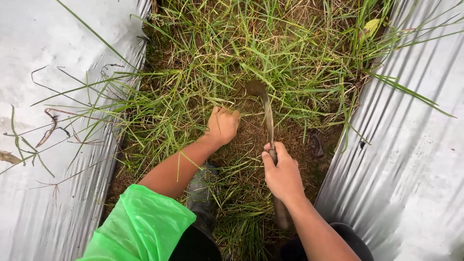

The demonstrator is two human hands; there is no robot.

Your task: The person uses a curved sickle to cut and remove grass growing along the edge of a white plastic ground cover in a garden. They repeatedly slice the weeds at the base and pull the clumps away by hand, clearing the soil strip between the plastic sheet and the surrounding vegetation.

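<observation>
Weeding mid-cut: your left hand (223, 124) fingers are clenched on a grass clump (193, 96), right hand (282, 175) fisted around the sickle (265, 104) with its blade at the roots between silver mulch sheets (411, 159); next likely needs a low pull.

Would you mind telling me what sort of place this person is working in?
Probably a farm field: a grassy furrow of bare soil runs between two beds covered in silver plastic mulch, and the right hand holds a sickle.

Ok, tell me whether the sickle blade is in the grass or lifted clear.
In the grass: the sickle tip is buried among blades beside the left hand.
</observation>
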